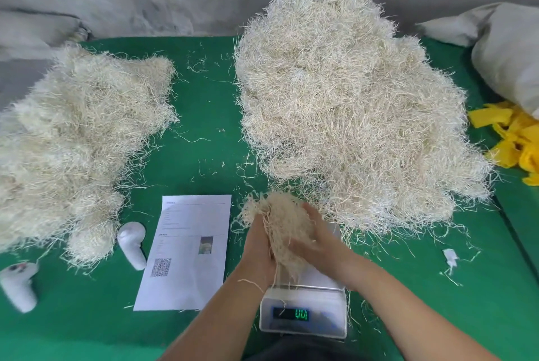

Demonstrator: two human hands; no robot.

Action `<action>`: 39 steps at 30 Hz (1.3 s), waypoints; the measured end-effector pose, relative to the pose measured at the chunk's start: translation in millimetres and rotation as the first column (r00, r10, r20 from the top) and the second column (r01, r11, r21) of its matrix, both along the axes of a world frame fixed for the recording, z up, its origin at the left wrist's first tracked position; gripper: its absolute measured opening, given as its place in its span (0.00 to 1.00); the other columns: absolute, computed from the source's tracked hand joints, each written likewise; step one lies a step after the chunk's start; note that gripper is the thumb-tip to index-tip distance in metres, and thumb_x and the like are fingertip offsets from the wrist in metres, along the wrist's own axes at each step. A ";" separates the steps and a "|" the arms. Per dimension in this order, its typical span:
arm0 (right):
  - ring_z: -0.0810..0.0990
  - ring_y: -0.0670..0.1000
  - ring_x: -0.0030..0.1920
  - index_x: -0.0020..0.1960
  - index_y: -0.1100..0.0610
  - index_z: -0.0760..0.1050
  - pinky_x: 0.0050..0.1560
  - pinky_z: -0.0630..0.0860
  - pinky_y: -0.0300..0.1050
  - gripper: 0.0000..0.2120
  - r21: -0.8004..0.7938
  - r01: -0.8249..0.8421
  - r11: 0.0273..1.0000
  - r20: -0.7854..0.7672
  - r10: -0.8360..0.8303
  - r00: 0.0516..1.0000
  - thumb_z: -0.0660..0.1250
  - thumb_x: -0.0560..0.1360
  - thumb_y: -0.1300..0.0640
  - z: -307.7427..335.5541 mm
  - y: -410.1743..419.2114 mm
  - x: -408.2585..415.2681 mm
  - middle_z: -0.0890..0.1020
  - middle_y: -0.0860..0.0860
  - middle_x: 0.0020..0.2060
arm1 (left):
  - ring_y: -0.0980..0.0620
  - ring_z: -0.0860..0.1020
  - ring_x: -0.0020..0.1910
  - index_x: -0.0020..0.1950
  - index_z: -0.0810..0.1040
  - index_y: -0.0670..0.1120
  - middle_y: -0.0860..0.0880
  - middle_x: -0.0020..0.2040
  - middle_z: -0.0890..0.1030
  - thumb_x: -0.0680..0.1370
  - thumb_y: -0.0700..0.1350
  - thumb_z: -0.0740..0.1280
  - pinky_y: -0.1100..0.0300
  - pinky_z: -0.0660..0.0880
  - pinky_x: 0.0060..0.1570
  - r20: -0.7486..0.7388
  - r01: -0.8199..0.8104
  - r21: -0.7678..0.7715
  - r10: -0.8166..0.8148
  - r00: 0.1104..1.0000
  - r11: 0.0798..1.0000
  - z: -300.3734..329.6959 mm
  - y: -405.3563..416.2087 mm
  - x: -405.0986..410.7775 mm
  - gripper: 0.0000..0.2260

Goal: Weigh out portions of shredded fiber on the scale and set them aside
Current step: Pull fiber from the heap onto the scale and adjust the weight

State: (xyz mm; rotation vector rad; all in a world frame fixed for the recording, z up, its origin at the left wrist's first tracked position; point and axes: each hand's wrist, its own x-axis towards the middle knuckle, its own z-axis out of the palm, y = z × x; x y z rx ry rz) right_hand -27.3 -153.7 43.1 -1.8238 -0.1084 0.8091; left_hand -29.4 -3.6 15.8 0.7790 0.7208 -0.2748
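Head view: the green worktop (204, 115) carries a big fiber heap (350, 103) at right and a flatter pile (73, 133) at left. A white scale (303, 311) sits near the front edge, display lit. Above it, the left hand (258, 246) and right hand (318, 241) cup a fiber clump (280, 214), fingers curled round it.

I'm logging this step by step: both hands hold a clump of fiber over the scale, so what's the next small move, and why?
Probably carry the clump leftward to the left-hand pile. The left hand and right hand cup it above the scale, whose display is lit, so it seems already weighed; the digits are too blurred to confirm.
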 end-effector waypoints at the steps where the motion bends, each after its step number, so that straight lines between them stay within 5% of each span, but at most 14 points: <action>1: 0.81 0.36 0.59 0.77 0.38 0.55 0.62 0.78 0.40 0.48 0.001 -0.042 0.999 -0.001 0.042 0.999 0.76 0.66 0.33 -4.8 -1.1 -5.3 0.79 0.35 0.62 | 0.39 0.86 0.53 0.56 0.88 0.43 0.38 0.54 0.86 0.81 0.56 0.64 0.44 0.84 0.51 0.018 0.015 -0.035 -0.014 1.000 0.999 -0.7 -0.1 -0.9 0.20; 3: 0.83 0.38 0.57 0.73 0.39 0.62 0.58 0.79 0.38 0.38 0.028 -0.003 1.000 0.018 0.002 1.000 0.78 0.70 0.39 -8.2 -2.4 -8.7 0.83 0.33 0.56 | 0.41 0.87 0.47 0.50 0.89 0.44 0.40 0.50 0.87 0.82 0.58 0.63 0.50 0.84 0.42 0.029 0.068 -0.031 -0.067 0.997 0.997 -3.0 -0.1 -4.1 0.21; 6: 0.86 0.41 0.45 0.58 0.44 0.78 0.43 0.79 0.34 0.10 0.031 0.159 0.987 0.111 -0.161 0.981 0.73 0.79 0.54 -7.4 -13.1 -0.7 0.87 0.43 0.49 | 0.48 0.86 0.37 0.48 0.84 0.42 0.44 0.42 0.86 0.81 0.59 0.67 0.56 0.81 0.36 -0.059 0.153 0.242 -0.143 0.988 0.958 -7.7 10.1 -8.9 0.20; 8: 0.84 0.42 0.38 0.52 0.47 0.82 0.39 0.78 0.38 0.04 -0.010 0.255 0.967 0.163 -0.250 0.954 0.69 0.81 0.56 -9.4 -23.1 3.7 0.87 0.44 0.42 | 0.56 0.77 0.26 0.38 0.78 0.47 0.50 0.33 0.77 0.81 0.54 0.68 0.63 0.74 0.27 -0.108 0.235 0.422 -0.209 0.972 0.875 -8.7 18.1 -13.2 0.16; 10: 0.83 0.43 0.37 0.52 0.48 0.82 0.36 0.76 0.38 0.06 -0.026 0.355 0.934 0.165 -0.347 0.923 0.68 0.82 0.57 -15.1 -28.7 10.3 0.86 0.45 0.40 | 0.57 0.77 0.35 0.43 0.80 0.50 0.51 0.40 0.77 0.81 0.52 0.67 0.61 0.70 0.31 -0.155 0.316 0.466 -0.275 0.949 0.826 -11.4 21.6 -15.9 0.10; 12: 0.84 0.44 0.40 0.60 0.46 0.80 0.36 0.76 0.34 0.10 -0.074 0.339 0.938 0.188 -0.321 0.928 0.66 0.82 0.57 -20.0 -31.3 16.2 0.86 0.44 0.49 | 0.57 0.76 0.44 0.61 0.77 0.49 0.52 0.49 0.79 0.79 0.54 0.70 0.61 0.67 0.36 -0.186 0.351 0.538 -0.299 0.936 0.766 -15.1 23.8 -18.2 0.14; 15: 0.79 0.50 0.58 0.77 0.49 0.67 0.58 0.76 0.44 0.22 -0.337 0.086 0.938 0.182 -0.024 0.983 0.64 0.84 0.56 -26.2 -36.1 19.7 0.75 0.51 0.70 | 0.56 0.77 0.48 0.74 0.65 0.51 0.52 0.55 0.78 0.79 0.49 0.71 0.59 0.71 0.43 -0.175 0.387 0.607 -0.359 0.917 0.694 -19.2 32.3 -24.4 0.26; 17: 0.71 0.56 0.72 0.80 0.49 0.64 0.74 0.66 0.54 0.26 -0.487 0.012 0.873 0.211 0.104 0.972 0.64 0.83 0.54 -27.2 -41.0 20.9 0.69 0.53 0.76 | 0.51 0.75 0.57 0.79 0.57 0.52 0.50 0.65 0.75 0.78 0.48 0.69 0.50 0.70 0.59 -0.176 0.429 0.573 -0.406 0.897 0.698 -21.9 43.7 -28.6 0.32; 19: 0.67 0.56 0.75 0.79 0.46 0.65 0.76 0.63 0.61 0.28 -0.482 0.044 0.875 0.265 0.098 0.959 0.66 0.80 0.54 -20.5 -46.8 21.3 0.68 0.51 0.76 | 0.44 0.68 0.69 0.80 0.55 0.52 0.46 0.75 0.66 0.74 0.52 0.68 0.42 0.63 0.68 -0.150 0.404 0.570 -0.393 0.907 0.715 -23.3 55.7 -31.2 0.38; 22: 0.63 0.49 0.75 0.78 0.41 0.63 0.76 0.61 0.56 0.30 -0.337 0.083 0.938 0.302 0.024 0.953 0.66 0.78 0.52 -11.1 -55.1 16.2 0.65 0.45 0.76 | 0.47 0.67 0.68 0.78 0.61 0.52 0.46 0.74 0.66 0.79 0.54 0.65 0.49 0.64 0.61 -0.089 0.269 0.695 -0.291 0.953 0.667 -24.8 66.8 -31.9 0.29; 25: 0.65 0.43 0.72 0.76 0.39 0.65 0.71 0.63 0.50 0.25 -0.258 0.145 0.955 0.385 -0.036 0.922 0.66 0.80 0.48 -10.0 -56.0 8.2 0.65 0.40 0.74 | 0.49 0.68 0.71 0.77 0.65 0.52 0.49 0.74 0.67 0.78 0.58 0.64 0.50 0.65 0.64 -0.025 0.217 0.842 -0.366 0.930 0.495 -24.7 67.0 -35.1 0.29; 29: 0.66 0.41 0.70 0.78 0.45 0.64 0.70 0.62 0.45 0.28 -0.305 0.170 0.937 0.456 -0.013 0.890 0.66 0.81 0.43 -12.4 -46.6 2.3 0.67 0.44 0.76 | 0.58 0.62 0.74 0.80 0.56 0.62 0.56 0.79 0.61 0.79 0.61 0.63 0.50 0.61 0.72 0.010 0.178 0.947 -0.575 0.818 0.269 -17.5 54.4 -37.3 0.31; 35: 0.63 0.52 0.79 0.80 0.50 0.62 0.78 0.60 0.58 0.31 -0.377 0.122 0.918 0.514 0.097 0.852 0.66 0.81 0.43 -6.9 -36.3 -7.1 0.64 0.50 0.79 | 0.49 0.47 0.83 0.80 0.41 0.69 0.57 0.84 0.48 0.79 0.66 0.62 0.39 0.46 0.78 -0.095 0.200 0.977 -0.684 0.723 0.075 -0.9 43.3 -38.8 0.38; 39: 0.57 0.52 0.81 0.81 0.49 0.60 0.80 0.56 0.58 0.34 -0.407 0.094 0.909 0.592 0.184 0.785 0.68 0.80 0.43 -1.2 -38.3 -16.1 0.61 0.52 0.81 | 0.43 0.38 0.83 0.80 0.38 0.69 0.56 0.84 0.38 0.79 0.69 0.59 0.36 0.35 0.76 -0.203 0.002 0.967 -0.768 0.607 -0.254 13.1 46.7 -46.9 0.38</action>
